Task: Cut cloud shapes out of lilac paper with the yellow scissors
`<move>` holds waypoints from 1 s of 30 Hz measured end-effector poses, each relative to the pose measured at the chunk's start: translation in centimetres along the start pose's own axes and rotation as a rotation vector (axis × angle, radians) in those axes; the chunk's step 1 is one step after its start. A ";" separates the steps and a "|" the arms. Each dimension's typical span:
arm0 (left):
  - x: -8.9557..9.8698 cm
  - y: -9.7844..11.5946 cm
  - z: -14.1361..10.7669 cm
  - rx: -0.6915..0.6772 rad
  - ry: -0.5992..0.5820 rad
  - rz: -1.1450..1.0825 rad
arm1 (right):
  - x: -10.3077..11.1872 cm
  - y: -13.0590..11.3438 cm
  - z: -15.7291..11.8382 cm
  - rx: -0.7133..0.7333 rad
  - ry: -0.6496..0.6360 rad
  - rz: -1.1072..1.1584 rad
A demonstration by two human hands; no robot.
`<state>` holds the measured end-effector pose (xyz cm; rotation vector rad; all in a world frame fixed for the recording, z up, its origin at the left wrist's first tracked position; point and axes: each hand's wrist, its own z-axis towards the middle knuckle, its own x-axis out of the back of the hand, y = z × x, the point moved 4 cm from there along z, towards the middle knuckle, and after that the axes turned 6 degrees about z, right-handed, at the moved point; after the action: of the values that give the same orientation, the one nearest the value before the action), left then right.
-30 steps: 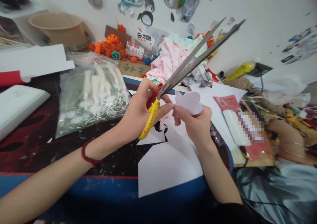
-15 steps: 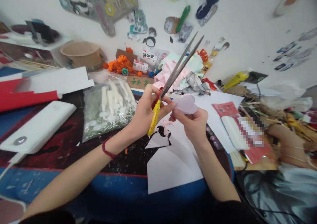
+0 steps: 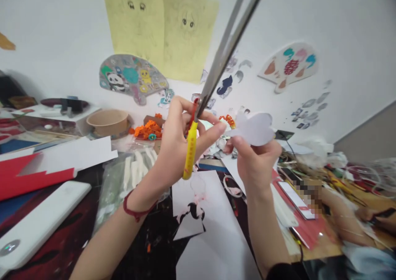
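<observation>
My left hand [image 3: 176,141] is closed around the scissors [image 3: 189,154], which have a yellow and red handle. Their long metal blades point up and slightly right, away from the paper. In my right hand [image 3: 258,166], thumb and fingers pinch a white paper cutout [image 3: 256,129] with rounded lobes. My left thumb and fingertips come close to the cutout's left end; whether they touch it I cannot tell. Below my hands, white paper sheets [image 3: 213,255] lie on the dark table, with a small black, pink and white paper figure [image 3: 190,226].
On the left lie a white power bank [image 3: 46,222], red paper [image 3: 40,181] and a plastic bag of white pieces [image 3: 116,185]. Orange flowers [image 3: 147,129] and a brown tub [image 3: 108,123] stand behind. Another person's arm [image 3: 340,216] is at the right, near a phone [image 3: 297,201].
The view has tilted up, showing more wall. Both hands, with the scissors and cutout, are raised closer to the camera. The cutout has moved right, further from the left hand.
</observation>
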<state>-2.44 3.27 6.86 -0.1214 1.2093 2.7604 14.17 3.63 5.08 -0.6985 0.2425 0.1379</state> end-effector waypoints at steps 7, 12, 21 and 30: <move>-1.6 -1.3 -1.0 -0.017 -0.066 -0.095 | 1.1 -0.1 -0.7 0.024 0.025 -0.087; -1.8 -1.5 -1.8 -0.117 0.000 -0.074 | 0.8 0.4 -1.2 -0.012 0.052 -0.019; -2.3 -1.9 -2.3 -0.106 0.027 -0.009 | 0.6 1.0 -1.8 0.044 0.085 0.056; -3.3 -1.6 -3.3 -0.081 0.091 -0.116 | 0.4 0.2 -2.2 0.003 0.093 0.110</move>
<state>1.15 1.65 3.89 -0.3183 1.0732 2.7295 14.16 2.37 3.25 -0.6897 0.3699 0.2104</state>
